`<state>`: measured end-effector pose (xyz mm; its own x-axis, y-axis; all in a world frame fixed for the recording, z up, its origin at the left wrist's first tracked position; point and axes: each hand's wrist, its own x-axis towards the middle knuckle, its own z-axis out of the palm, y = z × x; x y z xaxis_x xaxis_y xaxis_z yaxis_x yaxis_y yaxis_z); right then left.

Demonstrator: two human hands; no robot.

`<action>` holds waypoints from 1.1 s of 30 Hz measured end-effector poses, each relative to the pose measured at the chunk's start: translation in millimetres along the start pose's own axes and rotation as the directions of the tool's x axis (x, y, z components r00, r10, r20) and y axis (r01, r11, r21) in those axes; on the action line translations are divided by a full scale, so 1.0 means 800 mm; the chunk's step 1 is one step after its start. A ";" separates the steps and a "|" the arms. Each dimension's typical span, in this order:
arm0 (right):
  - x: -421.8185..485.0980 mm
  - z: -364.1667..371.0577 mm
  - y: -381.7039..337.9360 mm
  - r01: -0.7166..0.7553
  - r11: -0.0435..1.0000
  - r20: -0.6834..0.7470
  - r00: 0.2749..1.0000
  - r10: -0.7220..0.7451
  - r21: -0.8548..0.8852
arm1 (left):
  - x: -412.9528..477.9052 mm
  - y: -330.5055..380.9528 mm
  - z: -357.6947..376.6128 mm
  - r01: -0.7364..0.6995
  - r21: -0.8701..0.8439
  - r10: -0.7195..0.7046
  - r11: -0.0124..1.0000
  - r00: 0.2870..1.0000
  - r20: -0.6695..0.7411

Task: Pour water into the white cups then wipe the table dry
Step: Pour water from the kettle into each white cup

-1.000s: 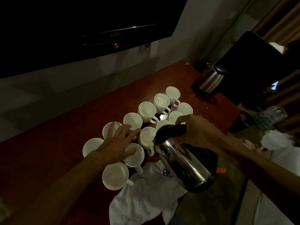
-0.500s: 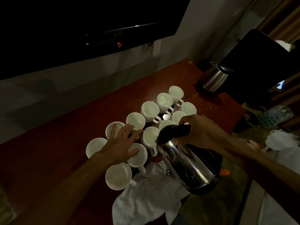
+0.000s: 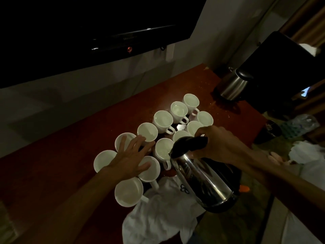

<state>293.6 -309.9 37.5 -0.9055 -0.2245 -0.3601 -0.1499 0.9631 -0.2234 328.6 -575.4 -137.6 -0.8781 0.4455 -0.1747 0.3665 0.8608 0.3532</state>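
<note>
While tilted over cups (image 3: 162,148) near tabletop's (image 3: 58,166) front edge: kettle (image 3: 204,180), steel, weighty, slick; right hand (image 3: 219,147) clamps black handle; left hand (image 3: 130,159) splayed, empty.

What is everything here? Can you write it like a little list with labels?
place: red-brown table below a dark screen
cups: eleven white cups clustered together
right hand: grips the black handle of a tilted steel kettle
spout: over one middle cup
left hand: open, spread flat over the near cups
cloth: white cloth at the table's near edge
also: second kettle at the far right
</note>
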 end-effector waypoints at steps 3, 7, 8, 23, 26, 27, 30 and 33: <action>0.001 -0.001 -0.003 0.006 1.000 0.017 1.000 -0.006 0.003 | -0.001 0.000 -0.001 -0.004 0.006 0.004 1.000 1.000 0.006; 0.000 -0.003 -0.003 -0.004 1.000 0.026 1.000 0.004 0.013 | 0.001 0.002 -0.003 0.005 0.022 -0.006 1.000 1.000 0.027; -0.001 -0.003 -0.003 -0.005 1.000 0.029 1.000 0.005 0.016 | 0.000 0.002 -0.003 0.009 0.018 -0.009 1.000 1.000 0.027; -0.004 0.000 0.003 -0.015 0.999 0.035 0.999 0.013 0.047 | 0.000 0.003 -0.001 0.003 0.013 -0.004 1.000 1.000 0.004; -0.008 0.000 0.004 -0.001 0.998 0.027 1.000 0.000 0.069 | 0.001 0.002 0.001 0.010 0.026 -0.011 1.000 1.000 0.015; -0.010 0.001 0.004 0.005 0.997 0.023 1.000 -0.007 0.073 | 0.002 0.002 0.001 0.011 0.031 -0.011 0.999 1.000 0.016; -0.011 0.001 0.003 -0.004 0.996 0.025 1.000 0.002 0.087 | 0.002 0.001 0.003 0.004 0.029 -0.004 1.000 1.000 0.014; -0.010 0.000 0.005 0.004 0.995 0.022 1.000 -0.007 0.098 | 0.002 0.002 0.003 0.008 0.025 -0.008 1.000 1.000 0.011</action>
<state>300.0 -304.4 39.5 -0.8956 -0.2340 -0.3782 -0.1143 0.9429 -0.3128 328.5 -572.5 -139.5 -0.8776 0.4413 -0.1874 0.3671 0.8700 0.3291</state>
